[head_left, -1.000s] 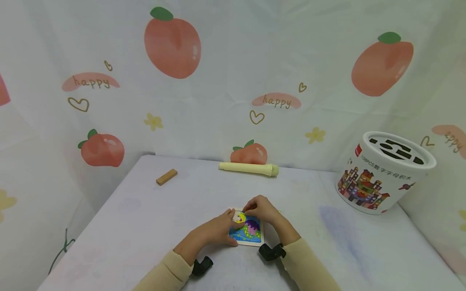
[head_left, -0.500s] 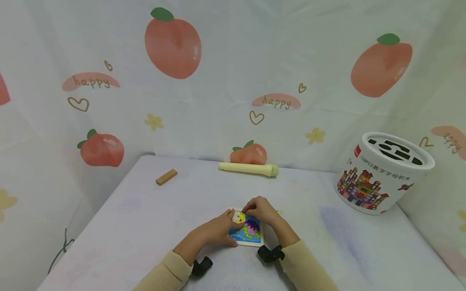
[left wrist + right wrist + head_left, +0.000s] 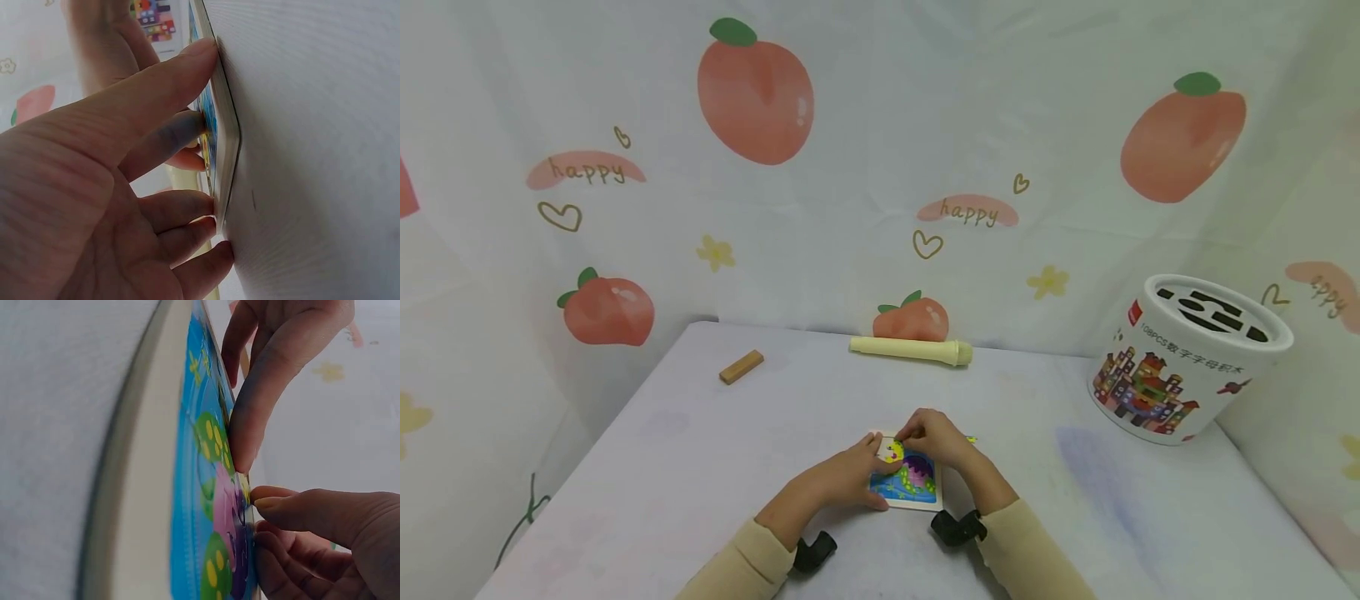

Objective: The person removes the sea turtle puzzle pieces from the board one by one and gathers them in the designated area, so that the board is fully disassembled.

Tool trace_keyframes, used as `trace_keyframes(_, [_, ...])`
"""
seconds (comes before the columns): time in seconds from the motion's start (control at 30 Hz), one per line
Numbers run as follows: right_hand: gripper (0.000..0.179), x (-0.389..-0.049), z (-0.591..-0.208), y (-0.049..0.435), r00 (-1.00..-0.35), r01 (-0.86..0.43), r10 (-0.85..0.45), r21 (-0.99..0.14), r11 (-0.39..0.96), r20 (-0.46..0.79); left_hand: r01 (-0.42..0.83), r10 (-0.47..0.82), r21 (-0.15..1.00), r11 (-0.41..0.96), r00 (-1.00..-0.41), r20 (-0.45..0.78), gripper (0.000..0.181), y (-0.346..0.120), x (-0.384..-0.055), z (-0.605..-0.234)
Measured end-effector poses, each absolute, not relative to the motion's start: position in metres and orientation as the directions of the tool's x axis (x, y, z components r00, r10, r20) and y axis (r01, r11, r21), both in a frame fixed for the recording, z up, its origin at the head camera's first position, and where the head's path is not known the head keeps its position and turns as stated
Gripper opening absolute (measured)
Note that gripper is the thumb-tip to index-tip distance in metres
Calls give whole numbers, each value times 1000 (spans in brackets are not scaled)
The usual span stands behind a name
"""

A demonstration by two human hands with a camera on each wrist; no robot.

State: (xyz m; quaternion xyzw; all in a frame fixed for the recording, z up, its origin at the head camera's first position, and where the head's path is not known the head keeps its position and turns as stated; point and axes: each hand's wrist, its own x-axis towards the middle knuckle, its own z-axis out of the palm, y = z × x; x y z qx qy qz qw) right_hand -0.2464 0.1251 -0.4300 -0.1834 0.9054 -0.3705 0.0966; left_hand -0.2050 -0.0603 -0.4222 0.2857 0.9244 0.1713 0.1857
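A square jigsaw puzzle board (image 3: 914, 505) with a pale wooden rim lies flat on the table, its picture a purple, pink and green animal on blue. My left hand (image 3: 847, 473) spans its left side: thumb at the near edge, index finger pressed on the picture, other fingertips along the far left edge. At the top of the picture, my right hand (image 3: 937, 437) pinches a small yellow puzzle piece (image 3: 246, 487) between thumb and forefinger, mostly hidden by the fingertips. In the right wrist view both hands' fingertips nearly meet over the picture (image 3: 222, 487).
A yellow-green piece (image 3: 973, 438) shows just behind the right wrist. Farther back are a wooden block (image 3: 742, 367) at left and a cream toy microphone (image 3: 912, 350). A white printed bucket (image 3: 1180, 367) stands at the right, before a fruit-patterned cloth (image 3: 820, 250).
The right fingertips have shifted very slightly left along the top of the picture. The left hand and the board hold their places.
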Motion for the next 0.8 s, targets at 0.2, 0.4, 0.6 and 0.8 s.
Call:
trace_keyframes(0.2, [11,-246,-430,124,-915,-247,-401,-714,656,-52,464,596,433,773,-766,-243,58,-62,-205,-422])
trace_keyframes(0.4, [9,-248,-429,123,-923,-180,-372,-751,635,-93,473,601,426,771,-762,-243,58,-61,-205,-423])
trace_keyframes(0.6, [11,-250,-431,126,-919,-175,-386,-791,587,-83,479,605,422,770,-760,-240,58,-60,-206,-423])
trace_keyframes(0.8, [13,-251,-432,129,-921,-159,-383,-822,547,-76,482,606,416,771,-757,-246,58,-61,-205,-423])
